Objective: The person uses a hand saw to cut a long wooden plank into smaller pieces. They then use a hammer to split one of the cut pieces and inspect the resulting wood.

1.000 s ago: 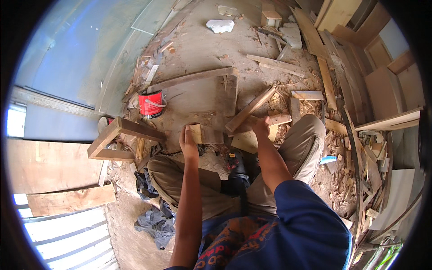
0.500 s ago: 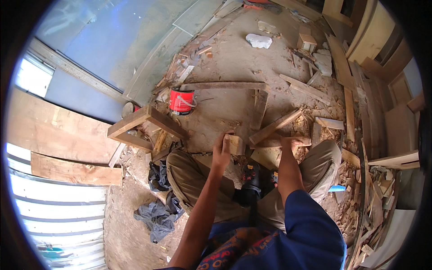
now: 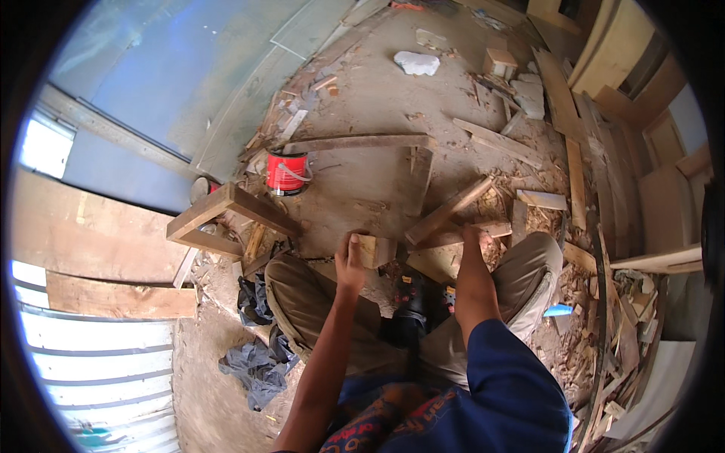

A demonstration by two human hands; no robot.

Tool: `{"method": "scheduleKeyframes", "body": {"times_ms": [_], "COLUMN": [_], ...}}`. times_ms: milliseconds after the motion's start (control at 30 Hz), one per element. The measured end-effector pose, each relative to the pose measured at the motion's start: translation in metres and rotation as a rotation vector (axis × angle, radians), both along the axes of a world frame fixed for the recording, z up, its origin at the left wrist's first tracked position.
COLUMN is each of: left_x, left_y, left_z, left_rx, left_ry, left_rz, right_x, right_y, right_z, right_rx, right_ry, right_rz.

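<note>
My left hand (image 3: 350, 263) is closed on the left side of a short, thick wooden block (image 3: 374, 251) just beyond my knees. Farther right, my right hand (image 3: 476, 237) is closed over a flat wooden piece (image 3: 495, 229), its fingers partly hidden. A loose wooden stick (image 3: 451, 210) slants up from between the hands. Beyond them lies a long wooden beam (image 3: 355, 142) with a side piece (image 3: 421, 177) joined at its right end, which looks smeared. Whether the block is joined to this frame cannot be made out.
A red bucket (image 3: 286, 174) stands at the beam's left end. Left of my knees is an angled wooden frame (image 3: 230, 205); black plastic (image 3: 257, 364) lies below it. Wood scraps and shavings cover the right side, near stacked boards (image 3: 664, 196). A white lump (image 3: 416, 63) lies farther off.
The whole view has shifted slightly. My left hand and the block have come a little nearer to me. The beam's side piece has turned and looks narrower. My right hand stays on its wood.
</note>
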State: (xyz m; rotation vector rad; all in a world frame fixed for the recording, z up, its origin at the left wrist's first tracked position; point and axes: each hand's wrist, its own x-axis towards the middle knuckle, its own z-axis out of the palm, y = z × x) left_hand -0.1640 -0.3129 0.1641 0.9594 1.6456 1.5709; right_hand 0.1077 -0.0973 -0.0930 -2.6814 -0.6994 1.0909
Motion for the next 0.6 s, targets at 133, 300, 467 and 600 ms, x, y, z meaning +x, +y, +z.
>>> {"method": "scheduleKeyframes", "body": {"times_ms": [133,300,467,600], "left_x": [0.012,0.004,0.008,0.01], "left_y": [0.019,0.024,0.036,0.049], "left_z": [0.002,-0.003,-0.003,-0.018], "left_rx": [0.053,0.065,0.154,0.249], "left_ry": [0.1,0.022,-0.076,-0.068], "left_rz": [-0.004,-0.017,-0.012,0.017], "right_x": [-0.012,-0.032,-0.031,-0.017], "right_y": [-0.008,-0.036,-0.032,-0.011], "right_z": [0.014,0.055,0.115,0.143], "right_rx": [0.11,0.549,1.057,1.381], "right_ry": [-0.156,0.266,0.388,0.809], "right_rz": [-0.298,-0.197,0.031,0.32]}}
